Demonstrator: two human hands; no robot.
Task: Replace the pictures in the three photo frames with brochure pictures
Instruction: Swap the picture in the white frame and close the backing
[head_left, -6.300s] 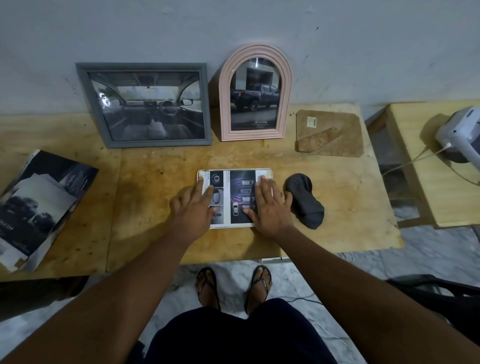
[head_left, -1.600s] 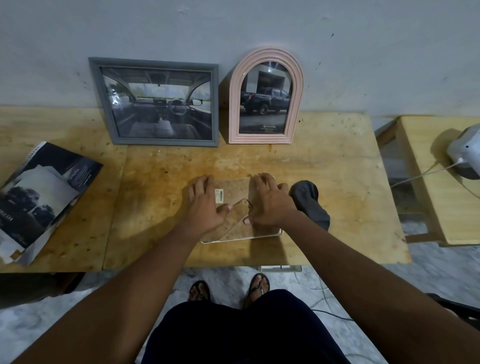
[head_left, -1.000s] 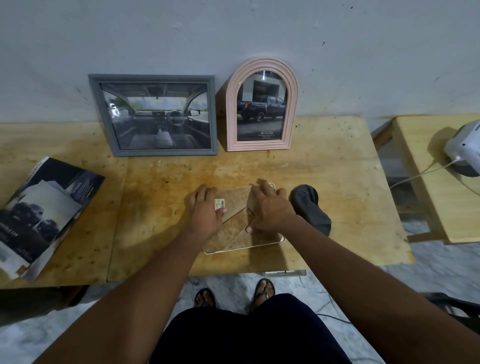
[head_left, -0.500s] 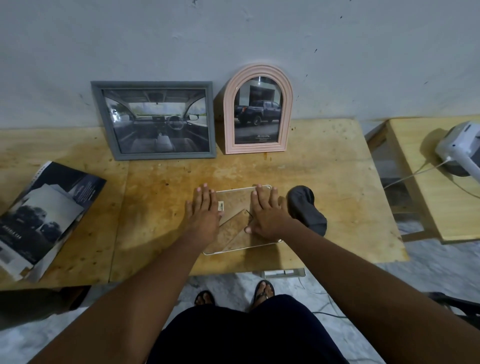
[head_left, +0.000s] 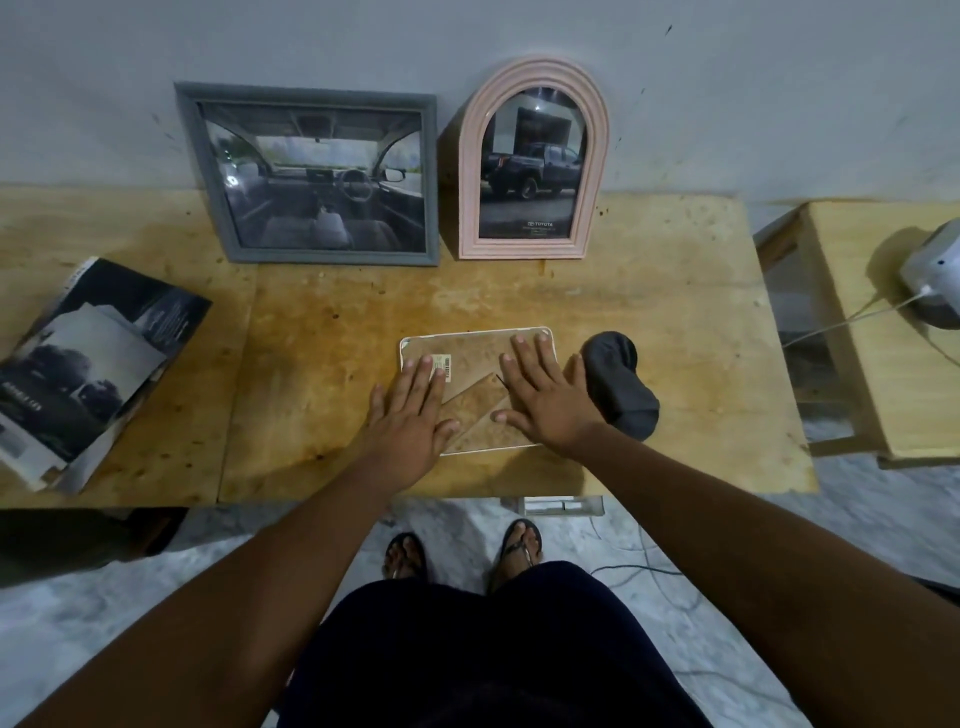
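So no real grip here, just two flat palms: our left hand (head_left: 410, 410) and right hand (head_left: 545, 400) both lie palm down with the fingers straight and a bit spread, pressing rather than holding. Under them is the small white frame (head_left: 467, 343), face down near the near edge of the table (head_left: 649, 291), so all we see of it is the brown back board (head_left: 472, 358). Our left fingers reach onto its left side, right by a little sticker (head_left: 443, 365), while that palm sits mostly off the frame on the wood. Our right hand covers the right side. The stand flap (head_left: 475, 410) lies folded flat on the diagonal between the two hands. Just right of the frame there's a dark cloth (head_left: 621, 384), close to our right little finger. At the far edge, leaning on the wall (head_left: 727, 78), stand the grey frame (head_left: 317, 176) with a car interior picture and, just to its right, the pink arched frame (head_left: 535, 166) with a pickup truck picture. The brochure (head_left: 88, 364) lies well off to the left. Far right there's a second table (head_left: 872, 364) with a white gadget (head_left: 935, 270) and its cable (head_left: 831, 327). Our sandals (head_left: 405, 553) show below.
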